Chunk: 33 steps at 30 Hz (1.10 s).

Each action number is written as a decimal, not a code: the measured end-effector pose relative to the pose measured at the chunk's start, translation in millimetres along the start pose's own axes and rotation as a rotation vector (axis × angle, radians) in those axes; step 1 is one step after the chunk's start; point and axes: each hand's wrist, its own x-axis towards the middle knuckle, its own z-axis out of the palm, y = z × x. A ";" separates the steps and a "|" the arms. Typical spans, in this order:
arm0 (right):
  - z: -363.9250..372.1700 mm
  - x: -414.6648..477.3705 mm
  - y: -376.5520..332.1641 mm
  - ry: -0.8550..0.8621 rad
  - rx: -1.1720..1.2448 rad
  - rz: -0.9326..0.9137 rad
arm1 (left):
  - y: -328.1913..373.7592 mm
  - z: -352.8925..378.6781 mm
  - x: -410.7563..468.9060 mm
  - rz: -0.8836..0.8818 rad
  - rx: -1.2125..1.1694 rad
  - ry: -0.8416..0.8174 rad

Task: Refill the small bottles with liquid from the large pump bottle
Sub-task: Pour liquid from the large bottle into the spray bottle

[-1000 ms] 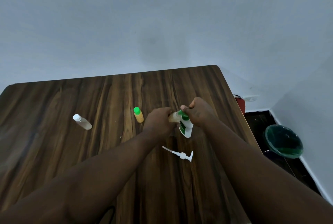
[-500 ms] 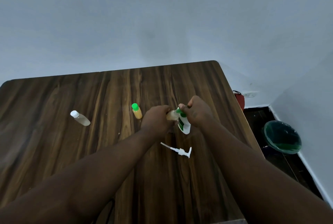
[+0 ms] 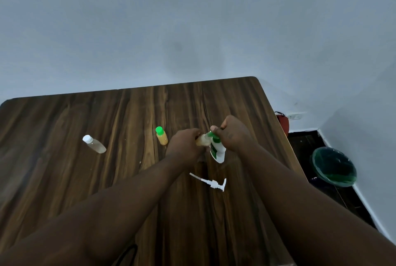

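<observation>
Both grips stay unchanged: left hand (image 3: 184,145) curls round the small bottle (image 3: 201,140), right hand (image 3: 233,137) clasps the tipped large bottle (image 3: 218,152) against its mouth.

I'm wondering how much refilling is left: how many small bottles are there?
3. A white-capped bottle at the left of the table, a green-capped bottle near the middle, and a third bottle gripped in the left hand, largely hidden, beside the large bottle.

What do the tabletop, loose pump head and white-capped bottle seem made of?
Tabletop: wood or wood-look laminate; dark streaked grain, slight sheen. Pump head: opaque white plastic, probably; moulded spout and thin tube. White-capped bottle: clear plastic, possibly glass; see-through body.
</observation>
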 end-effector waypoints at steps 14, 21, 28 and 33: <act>-1.9 -0.8 3.3 0.013 -0.004 -0.025 | 1.5 -2.6 -1.7 0.029 -0.009 0.007; -3.0 3.9 5.0 0.007 -0.035 -0.010 | 3.5 1.1 -0.3 0.015 -0.022 0.000; 0.6 2.5 6.4 0.012 0.002 0.005 | 3.4 0.6 0.7 0.021 0.003 -0.001; -6.9 5.7 4.4 0.006 -0.026 -0.030 | 3.7 -3.2 2.3 0.027 0.002 0.001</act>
